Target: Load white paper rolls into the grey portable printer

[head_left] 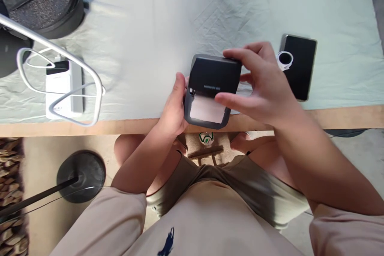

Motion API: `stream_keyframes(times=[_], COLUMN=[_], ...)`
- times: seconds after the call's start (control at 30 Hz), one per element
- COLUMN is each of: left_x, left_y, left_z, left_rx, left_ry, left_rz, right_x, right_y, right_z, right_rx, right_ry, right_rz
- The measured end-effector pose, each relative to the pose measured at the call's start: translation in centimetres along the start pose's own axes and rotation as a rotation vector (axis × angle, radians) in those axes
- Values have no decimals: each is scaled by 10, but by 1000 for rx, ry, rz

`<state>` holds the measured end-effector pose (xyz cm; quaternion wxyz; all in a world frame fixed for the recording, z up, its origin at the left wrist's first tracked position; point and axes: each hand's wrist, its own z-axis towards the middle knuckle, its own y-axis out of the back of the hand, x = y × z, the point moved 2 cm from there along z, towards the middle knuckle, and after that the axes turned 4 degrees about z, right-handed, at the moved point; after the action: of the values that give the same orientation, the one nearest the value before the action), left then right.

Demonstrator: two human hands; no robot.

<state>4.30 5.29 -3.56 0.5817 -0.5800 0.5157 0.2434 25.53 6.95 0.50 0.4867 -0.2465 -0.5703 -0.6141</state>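
Note:
My left hand (175, 108) grips a small black label printer (214, 72) from its left side, with the thumb along the edge and the other fingers hidden beneath. The printer is held over the table's front edge. A white paper surface (207, 109) shows in its lower part, below the black lid with small grey lettering. My right hand (261, 84) pinches the lid, its thumb at the lower edge by the paper and its forefinger at the top right corner. Just beyond that hand, a white ring-shaped roll (284, 60) rests on a black phone-like slab (301, 74).
A pale green cloth (144, 48) covers the table, with a wooden front edge (90, 129). On the left are a white device (58, 92), a looping white cable (96, 84) and a black bag-like case (51, 8). Below stands a round black base (81, 176) with a pole.

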Motion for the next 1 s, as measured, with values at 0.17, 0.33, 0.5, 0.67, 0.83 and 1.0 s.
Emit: stream_keyframes(times=[0.17, 0.33, 0.5, 0.67, 0.83, 1.0], left_x=[3, 4, 0, 0, 0, -1], left_y=[5, 7, 5, 4, 2, 3], left_z=[-4, -5, -5, -4, -5, -6], left_rx=[-65, -167, -207, -198, -164, -183], left_ry=[-75, -99, -78, -131, -142, -110], left_rz=[50, 78, 114, 127, 99, 91], right_x=[23, 29, 35, 30, 27, 49], right_y=[5, 7, 1, -7, -11, 11], right_z=[20, 29, 17, 9, 13, 5], right_rx=[-334, -424, -60, 126, 115, 94], right_ry=[12, 261, 323, 182, 145, 72], right_rz=[12, 56, -341, -756, -678, -377])
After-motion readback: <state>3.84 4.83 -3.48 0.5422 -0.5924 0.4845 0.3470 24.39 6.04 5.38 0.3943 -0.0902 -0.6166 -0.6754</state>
